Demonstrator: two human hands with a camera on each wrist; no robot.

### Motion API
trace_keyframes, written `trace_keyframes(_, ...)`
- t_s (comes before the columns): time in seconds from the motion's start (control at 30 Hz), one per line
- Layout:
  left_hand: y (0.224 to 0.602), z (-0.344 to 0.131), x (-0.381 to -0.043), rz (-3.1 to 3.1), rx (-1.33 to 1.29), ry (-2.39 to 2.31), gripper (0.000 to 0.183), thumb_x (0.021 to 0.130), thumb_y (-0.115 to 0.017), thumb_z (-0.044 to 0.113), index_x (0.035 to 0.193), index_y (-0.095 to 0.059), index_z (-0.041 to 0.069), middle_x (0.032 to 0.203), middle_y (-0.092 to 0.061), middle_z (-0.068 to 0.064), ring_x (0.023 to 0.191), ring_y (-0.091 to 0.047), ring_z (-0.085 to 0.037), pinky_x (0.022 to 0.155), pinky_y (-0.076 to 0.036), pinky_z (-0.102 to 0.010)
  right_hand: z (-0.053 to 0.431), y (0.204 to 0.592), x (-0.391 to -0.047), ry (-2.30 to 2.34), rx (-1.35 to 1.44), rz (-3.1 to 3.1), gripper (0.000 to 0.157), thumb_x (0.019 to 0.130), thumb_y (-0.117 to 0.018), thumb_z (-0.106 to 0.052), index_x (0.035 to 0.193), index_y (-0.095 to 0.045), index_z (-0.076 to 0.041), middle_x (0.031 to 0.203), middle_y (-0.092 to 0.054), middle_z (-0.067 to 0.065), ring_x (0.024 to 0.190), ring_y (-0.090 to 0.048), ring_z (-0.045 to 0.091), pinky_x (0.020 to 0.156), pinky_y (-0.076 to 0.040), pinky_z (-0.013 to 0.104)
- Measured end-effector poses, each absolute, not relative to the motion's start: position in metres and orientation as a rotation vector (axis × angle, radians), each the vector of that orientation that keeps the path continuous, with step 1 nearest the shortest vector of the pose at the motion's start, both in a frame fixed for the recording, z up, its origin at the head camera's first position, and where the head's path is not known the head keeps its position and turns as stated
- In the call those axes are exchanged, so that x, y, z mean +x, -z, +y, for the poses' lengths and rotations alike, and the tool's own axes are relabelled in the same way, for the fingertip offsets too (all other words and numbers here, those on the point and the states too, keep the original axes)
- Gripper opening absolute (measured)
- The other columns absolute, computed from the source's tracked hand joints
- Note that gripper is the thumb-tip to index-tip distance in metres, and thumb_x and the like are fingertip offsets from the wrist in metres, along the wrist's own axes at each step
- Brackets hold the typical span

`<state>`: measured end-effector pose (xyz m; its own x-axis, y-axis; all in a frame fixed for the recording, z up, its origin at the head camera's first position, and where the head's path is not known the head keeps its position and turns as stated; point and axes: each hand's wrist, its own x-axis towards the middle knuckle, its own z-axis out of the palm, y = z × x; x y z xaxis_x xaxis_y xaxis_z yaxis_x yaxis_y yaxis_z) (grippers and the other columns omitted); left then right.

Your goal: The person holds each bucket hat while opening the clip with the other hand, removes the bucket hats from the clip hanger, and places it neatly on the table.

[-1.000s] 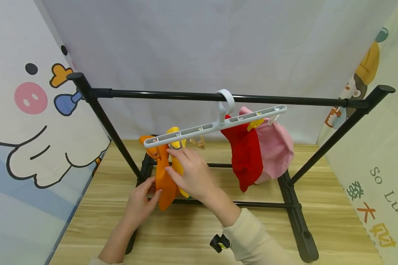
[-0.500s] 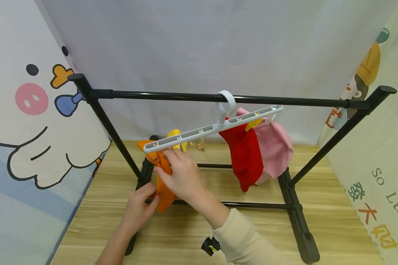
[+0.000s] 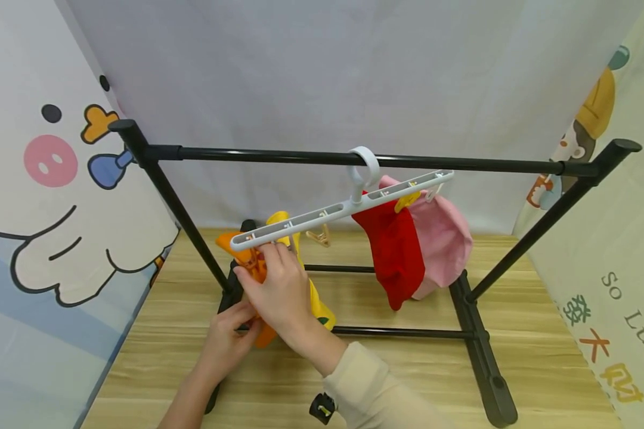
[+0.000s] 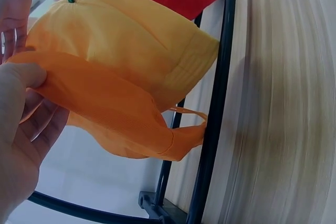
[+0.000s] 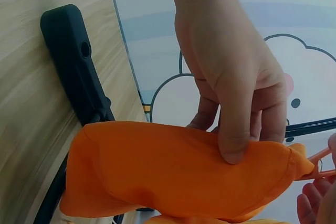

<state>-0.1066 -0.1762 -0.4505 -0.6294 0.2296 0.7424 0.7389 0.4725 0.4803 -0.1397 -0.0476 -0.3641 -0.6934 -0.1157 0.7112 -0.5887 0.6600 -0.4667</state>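
My left hand point(image 3: 226, 339) pinches an orange cloth hat point(image 5: 157, 166) between thumb and fingers, as the left wrist view also shows. At the hat's upper end, below the left end of a white clip hanger point(image 3: 313, 219), my right hand point(image 3: 283, 292) pinches an orange clothespin point(image 5: 318, 175). The pin's tips meet the gathered cloth; whether they bite it I cannot tell. A yellow cloth hat point(image 4: 115, 24) with a green stem hangs beside the orange one, partly behind my right hand in the head view.
The hanger hooks over a black rack's top bar point(image 3: 257, 156). On its right side hang red cloth point(image 3: 394, 250) and pink cloth point(image 3: 445, 244), held by a yellow clip point(image 3: 406, 201) and a white clip. A tan clip point(image 3: 319, 236) hangs unused near the yellow hat.
My right hand has shifted left to the orange clothespin. The hanger has swung slightly left and more of the yellow hat shows. The left hand keeps its pinch, nearly still.
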Motion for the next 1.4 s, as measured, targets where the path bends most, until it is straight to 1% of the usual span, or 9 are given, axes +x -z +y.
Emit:
trace_keyframes(0.07, 0.449, -0.176, -0.106, -2.138, -0.784, 1.122, 0.033, 0.061, -0.069, -0.02, 0.086, -0.068, 0.002, 0.084, -0.066, -0.009, 0.065, -0.058, -0.012, 0.057, -0.048, -0.016, -0.049, 0.365, -0.14, -0.91, 0.522, -2.204, 0.034, 0.077, -0.073, -0.034, 0.097, -0.06, -0.011, 0.083, -0.059, 0.0, 0.068, -0.053, 0.012, 0.056, -0.043, 0.02)
trace_keyframes(0.23, 0.434, -0.171, -0.096, -2.178, -0.734, 1.247, 0.028, 0.063, -0.066, -0.022, 0.075, -0.061, 0.003, 0.073, -0.061, -0.007, 0.063, -0.056, -0.012, 0.059, -0.047, -0.014, -0.051, 0.366, -0.143, -0.892, 0.517, -2.176, 0.031, 0.077, -0.073, -0.034, 0.094, -0.06, -0.01, 0.078, -0.056, -0.001, 0.063, -0.051, 0.01, 0.052, -0.042, 0.018)
trace_keyframes(0.33, 0.423, -0.168, -0.09, -2.181, -0.699, 1.318, 0.027, 0.065, -0.065, -0.023, 0.073, -0.058, 0.002, 0.068, -0.058, -0.007, 0.062, -0.056, -0.01, 0.058, -0.048, -0.015, -0.051, 0.367, -0.144, -0.902, 0.534, -2.16, 0.03, 0.077, -0.073, -0.033, 0.092, -0.06, -0.01, 0.077, -0.057, -0.001, 0.063, -0.051, 0.009, 0.052, -0.042, 0.018)
trace_keyframes(0.5, 0.431, -0.171, -0.091, -2.175, -0.646, 1.363, 0.015, 0.076, -0.066, -0.009, 0.074, -0.058, 0.003, 0.066, -0.056, -0.005, 0.059, -0.051, -0.007, 0.051, -0.045, -0.018, -0.052, 0.368, -0.145, -0.922, 0.561, -2.137, 0.028, 0.078, -0.072, -0.03, 0.093, -0.06, -0.01, 0.078, -0.058, -0.001, 0.064, -0.051, 0.007, 0.054, -0.042, 0.014)
trace_keyframes(0.57, 0.44, -0.173, -0.094, -2.169, -0.618, 1.332, 0.015, 0.076, -0.067, -0.008, 0.074, -0.058, 0.005, 0.066, -0.055, -0.003, 0.058, -0.048, -0.007, 0.049, -0.042, -0.019, -0.051, 0.369, -0.145, -0.934, 0.571, -2.128, 0.027, 0.078, -0.072, -0.029, 0.093, -0.06, -0.01, 0.078, -0.058, -0.001, 0.064, -0.051, 0.006, 0.053, -0.042, 0.013)
trace_keyframes(0.73, 0.453, -0.177, -0.099, -2.168, -0.54, 1.247, 0.025, 0.066, -0.066, -0.017, 0.075, -0.062, 0.007, 0.067, -0.059, 0.0, 0.058, -0.05, -0.004, 0.049, -0.043, -0.016, -0.051, 0.372, -0.147, -0.98, 0.599, -2.09, 0.024, 0.078, -0.071, -0.026, 0.092, -0.059, -0.011, 0.077, -0.058, -0.002, 0.066, -0.053, 0.005, 0.054, -0.04, 0.009)
trace_keyframes(1.0, 0.45, -0.173, -0.099, -2.213, -0.507, 1.221, 0.026, 0.068, -0.068, -0.014, 0.07, -0.058, 0.01, 0.057, -0.053, 0.006, 0.049, -0.045, -0.001, 0.043, -0.039, -0.014, -0.05, 0.374, -0.147, -1.075, 0.602, -2.04, 0.017, 0.079, -0.07, -0.021, 0.089, -0.06, -0.012, 0.078, -0.058, -0.002, 0.069, -0.058, 0.004, 0.057, -0.042, 0.007)
trace_keyframes(1.27, 0.455, -0.174, -0.101, -2.22, -0.504, 1.24, 0.018, 0.071, -0.067, -0.01, 0.073, -0.061, 0.007, 0.059, -0.054, 0.005, 0.051, -0.047, -0.003, 0.044, -0.04, -0.016, -0.049, 0.374, -0.148, -1.11, 0.598, -2.035, 0.014, 0.08, -0.07, -0.02, 0.087, -0.06, -0.012, 0.079, -0.058, -0.001, 0.07, -0.059, 0.005, 0.057, -0.041, 0.006)
trace_keyframes(1.4, 0.457, -0.173, -0.099, -2.225, -0.475, 1.242, 0.021, 0.069, -0.068, -0.012, 0.074, -0.062, 0.007, 0.059, -0.054, 0.005, 0.051, -0.045, -0.003, 0.044, -0.038, -0.017, -0.049, 0.374, -0.146, -1.114, 0.59, -2.042, 0.014, 0.08, -0.069, -0.02, 0.087, -0.06, -0.012, 0.079, -0.058, -0.001, 0.069, -0.058, 0.005, 0.056, -0.04, 0.006)
